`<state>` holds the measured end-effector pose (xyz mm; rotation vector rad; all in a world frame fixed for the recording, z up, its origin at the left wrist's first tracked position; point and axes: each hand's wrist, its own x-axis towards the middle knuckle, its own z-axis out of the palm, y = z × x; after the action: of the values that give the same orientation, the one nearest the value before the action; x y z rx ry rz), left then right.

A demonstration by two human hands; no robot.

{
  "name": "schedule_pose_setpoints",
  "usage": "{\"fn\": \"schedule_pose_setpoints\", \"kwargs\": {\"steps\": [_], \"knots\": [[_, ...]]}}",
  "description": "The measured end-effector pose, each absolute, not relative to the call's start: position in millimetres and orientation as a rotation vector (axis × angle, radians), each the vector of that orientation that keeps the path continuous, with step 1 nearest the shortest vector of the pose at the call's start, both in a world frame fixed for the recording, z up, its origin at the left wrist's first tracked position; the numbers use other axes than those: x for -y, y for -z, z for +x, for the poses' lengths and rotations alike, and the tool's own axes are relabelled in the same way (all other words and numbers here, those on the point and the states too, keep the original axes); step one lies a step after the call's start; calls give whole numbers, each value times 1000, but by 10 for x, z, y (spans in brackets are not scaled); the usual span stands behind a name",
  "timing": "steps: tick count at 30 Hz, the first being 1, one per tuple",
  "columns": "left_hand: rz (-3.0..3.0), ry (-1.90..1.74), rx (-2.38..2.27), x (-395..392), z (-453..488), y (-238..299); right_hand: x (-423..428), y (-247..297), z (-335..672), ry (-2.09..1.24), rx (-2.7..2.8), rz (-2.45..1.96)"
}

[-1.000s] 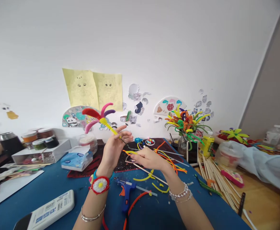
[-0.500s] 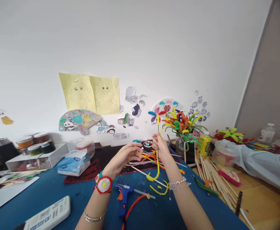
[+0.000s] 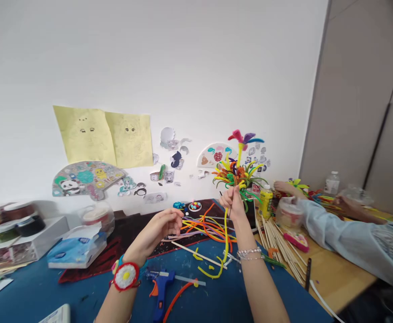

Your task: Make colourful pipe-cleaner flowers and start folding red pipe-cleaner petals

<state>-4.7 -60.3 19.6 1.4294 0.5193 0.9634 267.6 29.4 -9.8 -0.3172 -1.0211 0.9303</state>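
Note:
My right hand point(image 3: 234, 202) is closed round the stem of a pipe-cleaner flower point(image 3: 242, 144), held upright. Its pink, purple and blue petals spread above a yellow neck, and a long yellow pipe cleaner point(image 3: 226, 233) trails below my fist. Behind it stands a bunch of colourful pipe-cleaner flowers point(image 3: 238, 172), partly covered by my hand. My left hand point(image 3: 161, 229) hovers with loosely curved fingers, holding nothing, beside loose orange, yellow and lilac pipe cleaners point(image 3: 205, 226). A blue glue gun point(image 3: 162, 287) lies on the table below my hands.
A small dish of pompoms point(image 3: 195, 206) sits at the back. On the left are a tissue pack point(image 3: 77, 246) and paint jars point(image 3: 30, 225). Wooden sticks point(image 3: 278, 244) and a yellow bottle point(image 3: 265, 202) are at right, where another person's sleeve point(image 3: 344, 237) reaches across.
The view has turned right, bringing the other person's arms more into sight. My right hand has moved right with the flower, whose head now tips sideways. My left hand stays empty.

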Motion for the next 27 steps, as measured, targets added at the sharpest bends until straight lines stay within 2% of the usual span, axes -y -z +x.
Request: {"fn": "schedule_pose_setpoints", "kwargs": {"steps": [13, 21, 27], "knots": [[1467, -939, -563, 656, 7, -221, -539, 351, 3072, -919, 846, -348], [1447, -951, -565, 648, 8, -240, -562, 371, 3015, -991, 901, -429], [1403, -991, -588, 670, -9, -238, -442, 196, 2904, -938, 947, -421]]}}
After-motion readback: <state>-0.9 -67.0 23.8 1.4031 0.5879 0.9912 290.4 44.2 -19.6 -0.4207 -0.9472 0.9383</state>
